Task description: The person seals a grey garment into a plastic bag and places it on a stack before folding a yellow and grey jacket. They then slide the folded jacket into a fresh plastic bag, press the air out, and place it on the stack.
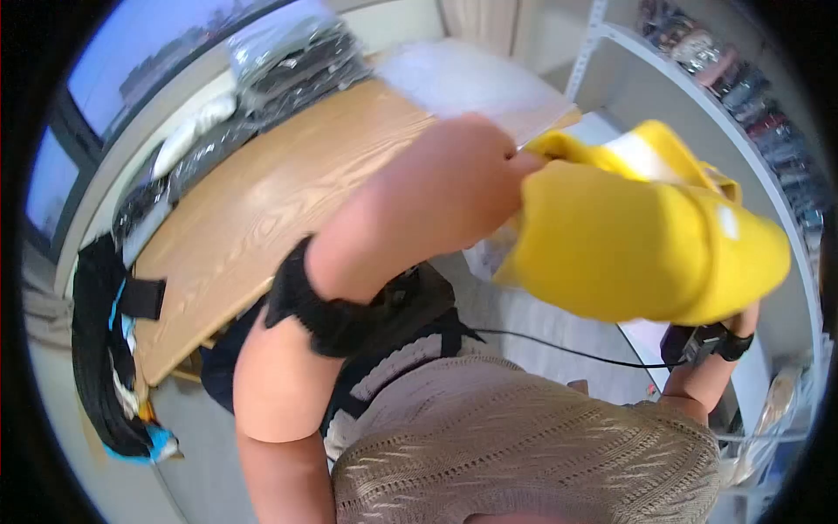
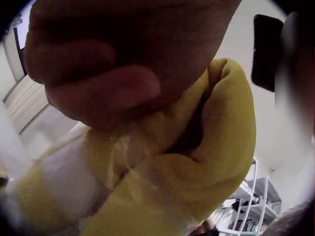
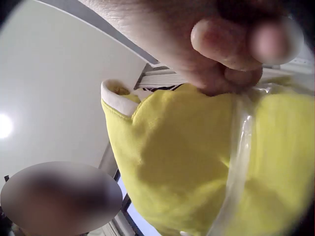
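Observation:
A yellow garment [image 1: 646, 244] with white parts hangs bunched between both hands, in front of the person. My left hand [image 1: 476, 179] grips its near end from above. In the left wrist view, the curled fingers of the left hand [image 2: 108, 78] press into the yellow fabric [image 2: 221, 128], beside a white band [image 2: 71, 169]. Clear plastic [image 3: 241, 147] crosses the cloth in the right wrist view. There my right hand [image 3: 216, 49] pinches the garment's upper edge along with the plastic. Behind the cloth, most of the right hand is hidden in the head view.
A wooden table [image 1: 288, 183] stands to the left, with plastic-wrapped packages [image 1: 297, 61] along its window side. Dark clothing [image 1: 100, 323] hangs at its left end. White shelving [image 1: 724, 96] with packed items rises on the right. A black cable [image 1: 567, 349] runs across the person's front.

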Available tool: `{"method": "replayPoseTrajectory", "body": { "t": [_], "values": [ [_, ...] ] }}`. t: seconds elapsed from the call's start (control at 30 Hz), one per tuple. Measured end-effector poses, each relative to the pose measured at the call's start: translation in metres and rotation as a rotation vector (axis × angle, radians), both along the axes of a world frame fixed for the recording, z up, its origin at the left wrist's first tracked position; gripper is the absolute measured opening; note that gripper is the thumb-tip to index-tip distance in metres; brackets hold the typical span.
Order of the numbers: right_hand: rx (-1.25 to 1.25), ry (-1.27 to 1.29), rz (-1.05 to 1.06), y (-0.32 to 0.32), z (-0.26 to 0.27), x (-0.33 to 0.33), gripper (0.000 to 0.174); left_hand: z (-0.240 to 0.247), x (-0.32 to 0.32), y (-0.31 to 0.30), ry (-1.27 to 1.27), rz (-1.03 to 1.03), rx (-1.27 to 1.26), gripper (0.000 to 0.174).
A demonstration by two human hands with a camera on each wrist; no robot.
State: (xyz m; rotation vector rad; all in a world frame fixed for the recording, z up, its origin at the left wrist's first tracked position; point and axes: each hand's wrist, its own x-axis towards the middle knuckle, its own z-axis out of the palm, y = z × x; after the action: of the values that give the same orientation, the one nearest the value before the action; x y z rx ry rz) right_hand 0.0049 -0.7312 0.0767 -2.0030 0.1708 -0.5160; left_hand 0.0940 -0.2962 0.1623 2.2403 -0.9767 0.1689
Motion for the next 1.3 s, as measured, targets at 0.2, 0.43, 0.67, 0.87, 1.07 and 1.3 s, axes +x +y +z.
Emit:
{"method": "replayPoseTrajectory", "body": {
  "t": [0.2, 0.43, 0.67, 0.87, 1.07, 1.3],
  "values": [
    [0.183, 0.276, 0.012, 0.027, -0.039, 0.025, 0.020, -0.104, 0.075, -0.037, 0.211, -0.240, -0.120, 0.018],
    [0.237, 0.174, 0.213, 0.067, -0.049, 0.040, 0.018, -0.102, 0.077, -0.021, 0.467, -0.069, 0.094, 0.028],
    [0.156, 0.410, 0.259, 0.099, -0.050, 0.068, 0.021, -0.132, 0.072, -0.007, 0.242, 0.057, 0.236, 0.014],
    [-0.312, 0.553, 0.401, 0.107, -0.062, 0.093, 0.027, -0.138, 0.065, 0.007, 0.090, 0.155, 0.565, 0.020],
    [-0.154, 0.490, 0.424, 0.107, -0.071, 0.097, 0.021, -0.123, 0.060, 0.019, 0.630, 0.170, 0.338, 0.022],
    [-0.291, 0.547, 0.517, 0.106, -0.077, 0.098, 0.021, -0.152, 0.077, 0.030, 0.650, 0.197, 0.330, 0.026]
  ]
}}
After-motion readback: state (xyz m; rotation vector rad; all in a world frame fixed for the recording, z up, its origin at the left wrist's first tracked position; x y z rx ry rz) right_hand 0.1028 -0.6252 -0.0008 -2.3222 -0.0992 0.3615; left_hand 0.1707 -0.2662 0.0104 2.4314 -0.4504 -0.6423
